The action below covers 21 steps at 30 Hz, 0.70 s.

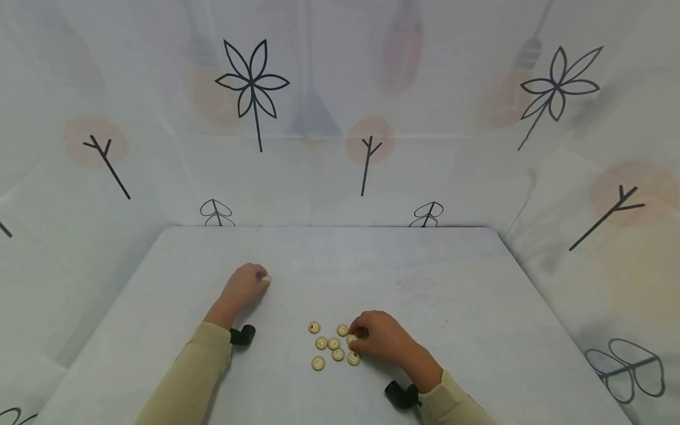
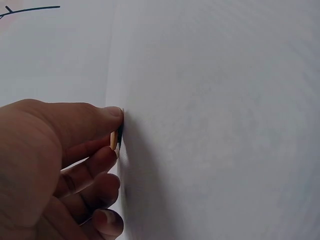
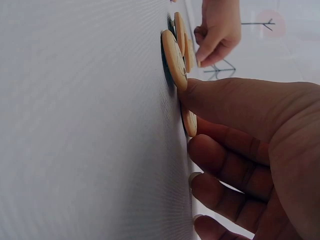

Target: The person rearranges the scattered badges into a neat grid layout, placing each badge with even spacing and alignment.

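Note:
My left hand [image 1: 245, 288] pinches a small round wooden disc [image 1: 266, 279] between thumb and fingertips, low over the white table at the left. In the left wrist view only the edge of that disc [image 2: 114, 140] shows. My right hand [image 1: 385, 337] is at the right side of a loose group of similar discs. Its thumb and forefinger are round one disc [image 1: 352, 339], which stands partly hidden in the right wrist view [image 3: 189, 121]. Just beside the thumb lies another disc [image 3: 174, 60], with dark markings on its pale face.
Several more discs, one of them at the lower left of the group [image 1: 318, 363], lie flat on the table [image 1: 457, 283]. Black wrist cameras are strapped at both cuffs. A white cloth [image 1: 319, 177] printed with plant drawings hangs behind and along the sides.

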{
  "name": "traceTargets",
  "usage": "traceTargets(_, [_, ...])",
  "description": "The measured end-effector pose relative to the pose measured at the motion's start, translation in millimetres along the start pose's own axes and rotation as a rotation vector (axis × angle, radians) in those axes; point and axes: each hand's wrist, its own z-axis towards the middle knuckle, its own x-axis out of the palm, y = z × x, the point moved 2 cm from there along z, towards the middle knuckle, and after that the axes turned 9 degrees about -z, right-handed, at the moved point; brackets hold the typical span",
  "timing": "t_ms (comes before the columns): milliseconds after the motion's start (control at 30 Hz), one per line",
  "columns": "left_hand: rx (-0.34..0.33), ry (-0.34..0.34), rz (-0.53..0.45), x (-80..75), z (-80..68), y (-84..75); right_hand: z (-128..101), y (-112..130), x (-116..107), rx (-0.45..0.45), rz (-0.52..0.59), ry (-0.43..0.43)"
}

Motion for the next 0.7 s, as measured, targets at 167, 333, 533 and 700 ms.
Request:
traceTargets(167, [-0.010,0.008,-0.015,-0.1,0.0,1.4,0.7,-0.5,0.9,0.008,-0.001,0.005])
traceTargets(333, [0.004,0.001,-0.007,0.2,-0.1,1.4,0.6,-0.2,0.8,0.006,0.005,-0.001])
traceTargets(533, [0.003,-0.006,-0.011,0.0,-2.0,-0.3,-0.4,1.0,0.1,0.009,0.011,-0.007])
traceTargets(700, [-0.011,-0.003,-0.019,0.1,-4.3,-2.1,-1.0,2.2,-0.7,0.015,0.016,0.000])
